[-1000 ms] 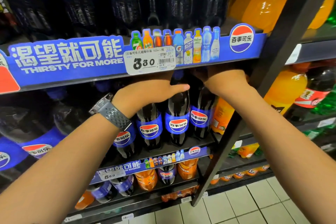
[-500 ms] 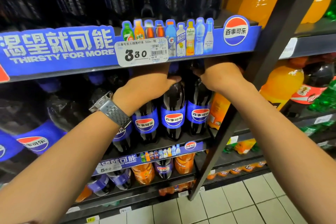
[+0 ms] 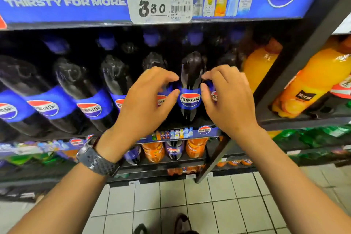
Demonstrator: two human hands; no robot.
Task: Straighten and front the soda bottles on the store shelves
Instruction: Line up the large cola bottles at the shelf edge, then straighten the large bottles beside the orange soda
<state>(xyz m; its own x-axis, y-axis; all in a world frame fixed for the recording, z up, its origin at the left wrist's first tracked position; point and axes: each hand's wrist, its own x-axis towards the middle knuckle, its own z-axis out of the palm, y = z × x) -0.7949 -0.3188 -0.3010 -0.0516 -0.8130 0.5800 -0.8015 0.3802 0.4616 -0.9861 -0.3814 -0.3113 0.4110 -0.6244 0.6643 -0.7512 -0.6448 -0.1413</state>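
A row of dark cola bottles with blue labels stands on the middle shelf (image 3: pixel 190 125). One cola bottle (image 3: pixel 190 99) stands upright at the shelf front with its round logo facing me. My left hand (image 3: pixel 150 99) is at its left side and my right hand (image 3: pixel 226 99) at its right side, both at label height. On each hand, curled fingers and thumb pinch the bottle's edge. The hands partly cover the neighbouring cola bottles (image 3: pixel 161 100), so only slivers of their labels show. A watch (image 3: pixel 98 159) is on my left wrist.
More cola bottles (image 3: pixel 89 109) run to the left, logos forward. Orange soda bottles (image 3: pixel 260 66) stand right of a slanted black upright (image 3: pixel 296 74). A blue shelf banner with a price tag (image 3: pixel 161 5) hangs just above. Lower shelves hold smaller bottles above a tiled floor (image 3: pixel 190 205).
Both hands came down from the bottle tops under the banner to label height and closed in on one cola bottle. The view moved closer to the shelf.
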